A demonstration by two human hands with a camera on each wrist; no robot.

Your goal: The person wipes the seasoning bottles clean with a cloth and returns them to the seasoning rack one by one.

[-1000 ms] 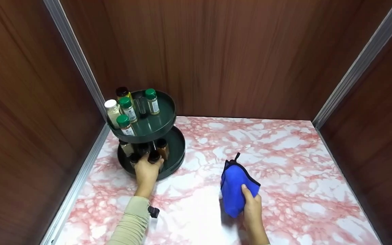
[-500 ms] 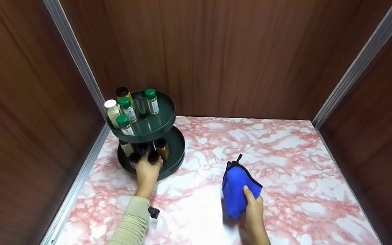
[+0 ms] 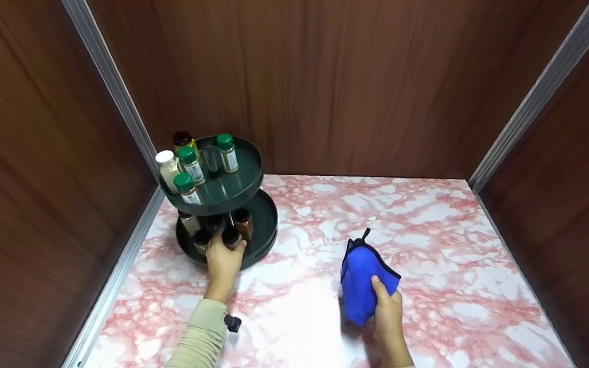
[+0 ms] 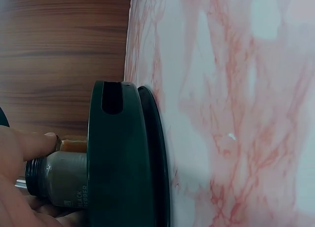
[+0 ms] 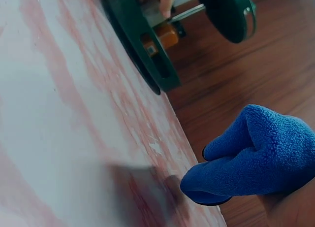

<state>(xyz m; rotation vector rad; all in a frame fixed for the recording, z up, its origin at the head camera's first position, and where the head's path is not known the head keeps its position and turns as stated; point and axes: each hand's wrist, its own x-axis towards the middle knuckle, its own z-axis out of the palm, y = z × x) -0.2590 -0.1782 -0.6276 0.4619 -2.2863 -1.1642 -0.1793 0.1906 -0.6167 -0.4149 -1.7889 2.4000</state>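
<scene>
In the head view my left hand reaches into the lower tier of a dark green two-tier turntable. Its thumb and fingers grip a black-capped pepper jar, labelled "BLACK PEPPER" in the left wrist view. The jar stands upright on the tier, its far side hidden by the hand. Well apart, above the table, my right hand holds a folded blue cloth with black edging and a small loop, thumb on top. In the right wrist view the cloth looks fluffy.
Other dark-capped jars share the lower tier, among them an orange-brown jar. Up top stand green-capped bottles, a white-capped bottle and others. Wood panels enclose the pink-and-white marbled table at the back and sides.
My right hand has drifted slightly to the right with the blue cloth. The left hand has shifted only a little at the jar, and more of the jar's black cap shows.
</scene>
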